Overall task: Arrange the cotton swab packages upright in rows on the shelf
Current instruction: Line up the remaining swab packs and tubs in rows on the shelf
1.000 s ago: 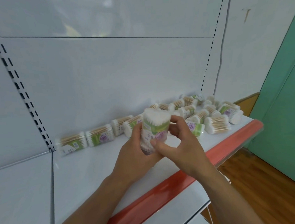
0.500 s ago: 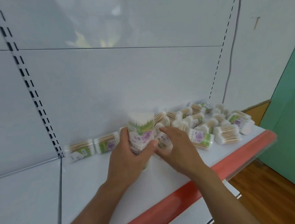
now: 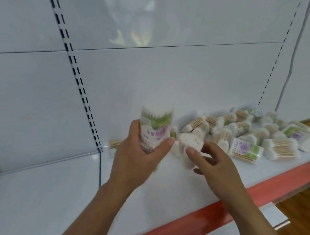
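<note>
1. Progress looked slight: no package stood on its own on the shelf (image 3: 171,187), and no row had been started as far as the view showed.
2. The left hand (image 3: 134,159) held the upright package (image 3: 157,128) with its cotton tips up. Its grip was closed round the lower half, with the thumb across the front label. The pack was over the left-middle part of the shelf, close to the back panel (image 3: 166,77); the hand hid whether its base touched the shelf.
3. The right hand (image 3: 214,161) was just beside it, its grip curled on a second package (image 3: 190,142) whose white heart-shaped end faced the camera. Blur made this hard to be sure of, but thumb and fingers seemed to pinch the pack rather than merely touch it.
4. Loose packages (image 3: 249,140) lay on their sides in a heap along the back right of the shelf. Many were touching, and their wooden sticks and green-and-purple labels pointed every way.
5. Flat packs (image 3: 114,143) also lay behind the left hand, near the slotted upright (image 3: 82,95).
6. Nearly all of the job was judged to remain: set the held pack down, stand the second against it, then lift every lying pack and line them up in rows behind the red strip (image 3: 286,181).
</note>
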`<state>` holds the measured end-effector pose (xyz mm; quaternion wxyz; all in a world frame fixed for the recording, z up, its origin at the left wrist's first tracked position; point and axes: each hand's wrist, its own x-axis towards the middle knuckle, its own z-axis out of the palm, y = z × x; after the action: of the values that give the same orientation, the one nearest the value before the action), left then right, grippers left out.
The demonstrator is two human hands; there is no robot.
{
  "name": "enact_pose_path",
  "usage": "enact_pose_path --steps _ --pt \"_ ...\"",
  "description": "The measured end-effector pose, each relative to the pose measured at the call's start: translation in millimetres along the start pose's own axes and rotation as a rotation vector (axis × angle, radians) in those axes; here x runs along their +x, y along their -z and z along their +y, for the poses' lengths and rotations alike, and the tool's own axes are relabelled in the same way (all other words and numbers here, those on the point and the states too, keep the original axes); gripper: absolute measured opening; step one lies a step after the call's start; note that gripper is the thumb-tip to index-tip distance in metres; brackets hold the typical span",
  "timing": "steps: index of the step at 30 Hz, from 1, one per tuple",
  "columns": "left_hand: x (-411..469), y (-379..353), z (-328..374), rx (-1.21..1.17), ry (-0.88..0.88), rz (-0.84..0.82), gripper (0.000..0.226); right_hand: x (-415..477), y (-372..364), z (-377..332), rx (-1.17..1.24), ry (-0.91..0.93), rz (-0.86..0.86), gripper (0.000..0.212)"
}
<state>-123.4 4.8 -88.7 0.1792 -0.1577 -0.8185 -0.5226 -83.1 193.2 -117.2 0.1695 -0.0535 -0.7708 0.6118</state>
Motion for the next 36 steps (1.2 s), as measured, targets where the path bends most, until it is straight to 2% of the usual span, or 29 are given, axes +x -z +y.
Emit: enact_pose_path --steps 3,9,15,20,25,27,31,36 --pt "-3.6 38.1 -3.6 0.049 0.023 0.078 0.057 -16.7 -24.7 -9.0 0.245 -0.075 -0.046 0.060" --pt "-23.1 126.4 -11.7 0.153 0.059 0.221 0.050 -52.0 -94.4 -36.8 0.346 -0.105 -0.235 0.054" --pt "-47.3 243.7 -11.8 0.241 0.057 0.350 0.046 -96.4 -190.9 -60.8 0.245 -0.069 -0.379 0.051" --pt "-70.8 326.4 -21.1 0.306 0.089 0.352 0.048 -137.5 -267.6 -78.6 0.161 -0.028 -0.441 0.050" --pt "-92.8 392.8 -40.8 0.244 0.115 0.355 0.051 -177.1 -326.7 -95.3 -0.009 -0.022 -0.430 0.053" --pt "-97.0 409.7 -48.8 0.219 0.106 0.342 0.051 -187.5 -339.3 -98.2 -0.106 -0.016 -0.372 0.057" --pt "-100.8 433.5 -66.4 0.189 0.073 0.283 0.058 -200.3 -355.0 -106.7 -0.247 -0.014 -0.244 0.061" --pt "-101.2 447.1 -80.0 0.155 0.072 0.186 0.057 -215.4 -369.1 -117.3 -0.416 0.020 -0.197 0.061"
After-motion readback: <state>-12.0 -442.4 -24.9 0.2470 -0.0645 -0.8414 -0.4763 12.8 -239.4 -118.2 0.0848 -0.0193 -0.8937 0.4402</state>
